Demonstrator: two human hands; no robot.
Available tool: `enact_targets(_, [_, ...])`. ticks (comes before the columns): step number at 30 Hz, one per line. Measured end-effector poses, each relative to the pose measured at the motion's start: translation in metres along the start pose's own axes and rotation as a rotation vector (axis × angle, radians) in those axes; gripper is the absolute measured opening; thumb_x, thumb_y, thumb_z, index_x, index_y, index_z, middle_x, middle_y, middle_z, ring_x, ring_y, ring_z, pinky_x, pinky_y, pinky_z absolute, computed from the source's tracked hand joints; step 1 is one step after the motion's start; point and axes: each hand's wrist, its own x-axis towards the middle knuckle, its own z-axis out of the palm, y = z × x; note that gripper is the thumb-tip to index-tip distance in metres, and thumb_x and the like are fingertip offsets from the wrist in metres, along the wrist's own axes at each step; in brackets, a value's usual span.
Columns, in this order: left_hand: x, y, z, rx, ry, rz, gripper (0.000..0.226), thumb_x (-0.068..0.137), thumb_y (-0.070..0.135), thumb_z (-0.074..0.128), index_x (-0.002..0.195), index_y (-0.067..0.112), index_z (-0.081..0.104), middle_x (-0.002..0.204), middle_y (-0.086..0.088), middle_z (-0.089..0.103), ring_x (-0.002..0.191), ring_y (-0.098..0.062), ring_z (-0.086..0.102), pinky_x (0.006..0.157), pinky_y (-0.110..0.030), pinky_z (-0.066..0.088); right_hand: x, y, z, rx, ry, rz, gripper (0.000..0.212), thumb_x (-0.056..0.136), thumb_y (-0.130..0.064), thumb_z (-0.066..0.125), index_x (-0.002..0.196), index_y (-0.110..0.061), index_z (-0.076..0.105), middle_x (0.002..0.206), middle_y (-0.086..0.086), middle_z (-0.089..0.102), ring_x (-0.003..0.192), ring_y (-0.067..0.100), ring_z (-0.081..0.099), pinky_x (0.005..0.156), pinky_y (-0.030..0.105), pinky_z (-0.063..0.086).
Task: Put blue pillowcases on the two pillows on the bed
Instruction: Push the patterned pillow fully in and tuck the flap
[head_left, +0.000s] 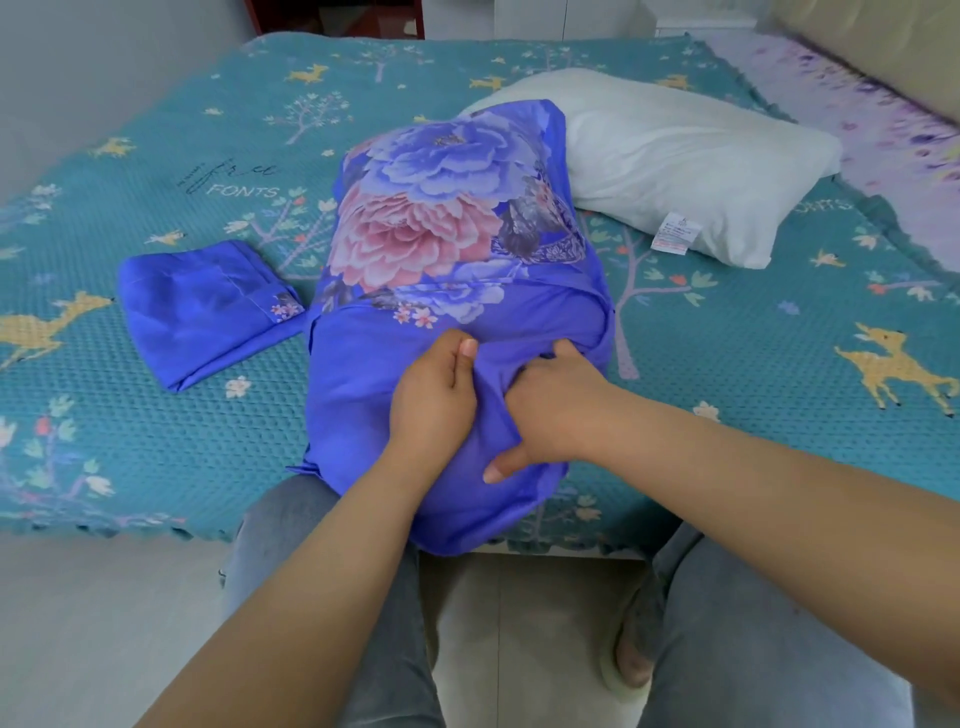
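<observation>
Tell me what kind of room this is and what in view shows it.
Most likely a bedroom in a home. A bed with a teal deer-print bedspread fills the view, a bare white pillow lies on it, and a padded headboard stands at the right. Both hands work a blue floral pillowcase.

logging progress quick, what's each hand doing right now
Left hand: pinching a fold of the blue floral fabric pillowcase.
Right hand: fingers curled, gripping the same pillowcase.

**Item count**

Pillows: two, one cased pillow under the fingers, one bare pillow beyond them. Folded pillowcase: one, left of the fingers. Hands: two, left hand and right hand.
</observation>
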Motion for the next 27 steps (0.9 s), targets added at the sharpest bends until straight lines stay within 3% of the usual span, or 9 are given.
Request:
enact_targets(3, [-0.002,0.000,0.013,0.332,-0.093,0.064,0.028,0.097,0.033,0.036,0.091,0.014,0.057,0.086,-0.009,0.057,0.090,-0.030,0.053,0.064,-0.036,0.037,-0.036,0.008,0.027,-0.065,-0.204,0.044,0.069,0.070,-0.078,0.050,0.102,-0.018,0.062,0.104,0.002,0.064,0.099,0.020,0.057,0.095,0.040,0.027])
enact_targets(7, [-0.005,0.008,0.028,0.478,-0.119,0.306,0.030,0.091,0.029,0.039,0.082,0.011,0.061,0.082,-0.005,0.058,0.080,-0.029,0.053,0.060,-0.034,0.040,-0.082,0.043,0.045,0.036,-0.285,0.191,0.049,0.078,-0.071,0.049,0.086,-0.024,0.058,0.104,0.000,0.065,0.100,0.019,0.060,0.088,0.035,0.033])
enact_targets(10, [0.003,0.007,0.029,0.502,-0.099,0.289,0.043,0.091,0.036,0.025,0.089,0.011,0.060,0.092,-0.006,0.059,0.086,-0.031,0.051,0.066,-0.036,0.036,-0.109,0.078,0.045,0.167,-0.348,0.350,0.049,0.082,-0.066,0.051,0.073,-0.017,0.049,0.098,-0.001,0.066,0.098,0.021,0.061,0.078,0.033,0.036])
enact_targets(13, [0.006,0.011,0.024,0.460,-0.087,0.245,0.049,0.090,0.041,0.019,0.093,0.011,0.057,0.097,-0.007,0.057,0.091,-0.030,0.048,0.072,-0.039,0.038,-0.119,0.093,0.046,0.519,-0.103,0.476,0.032,0.081,-0.053,0.063,0.079,-0.021,0.062,0.082,0.001,0.058,0.079,0.023,0.058,0.066,0.030,0.039])
enact_targets(16, [0.002,0.017,0.023,0.411,-0.099,0.228,0.041,0.093,0.041,0.026,0.091,0.012,0.055,0.095,-0.007,0.057,0.093,-0.030,0.048,0.074,-0.040,0.039,-0.106,0.082,0.052,0.753,0.082,0.454,0.023,0.081,-0.029,0.068,0.099,-0.022,0.058,0.102,-0.002,0.047,0.088,0.020,0.054,0.078,0.026,0.040])
enact_targets(18, [0.002,0.017,0.021,0.370,-0.087,0.173,0.029,0.097,0.034,0.037,0.091,0.012,0.054,0.093,-0.009,0.059,0.093,-0.031,0.050,0.072,-0.039,0.039,-0.098,0.071,0.055,0.984,0.146,0.427,0.025,0.083,-0.015,0.062,0.106,-0.022,0.052,0.108,0.000,0.052,0.092,0.019,0.056,0.074,0.023,0.038])
enact_targets(21, [0.004,0.015,0.016,0.281,-0.081,0.081,0.019,0.097,0.030,0.043,0.090,0.014,0.050,0.080,-0.004,0.058,0.081,-0.029,0.054,0.062,-0.034,0.036,-0.093,0.062,0.051,1.367,0.363,0.529,0.034,0.087,-0.017,0.062,0.118,-0.020,0.048,0.115,0.001,0.054,0.100,0.013,0.053,0.083,0.020,0.038])
enact_targets(25, [0.001,0.024,0.014,0.041,-0.124,0.108,0.013,0.097,0.023,0.045,0.085,0.018,0.043,0.066,0.007,0.048,0.069,-0.020,0.048,0.061,-0.032,0.034,-0.086,0.043,0.055,1.364,0.216,0.608,0.075,0.084,-0.039,0.065,0.141,-0.007,0.029,0.124,-0.004,0.045,0.115,0.014,0.048,0.095,0.016,0.032])
enact_targets(27, [-0.003,0.026,0.016,-0.022,-0.053,0.112,0.014,0.096,0.024,0.044,0.083,0.020,0.041,0.066,0.010,0.047,0.065,-0.012,0.042,0.060,-0.029,0.029,-0.076,0.038,0.065,1.582,0.155,0.588,0.059,0.083,-0.026,0.070,0.132,-0.004,0.045,0.123,0.000,0.057,0.107,0.017,0.058,0.101,0.031,0.043])
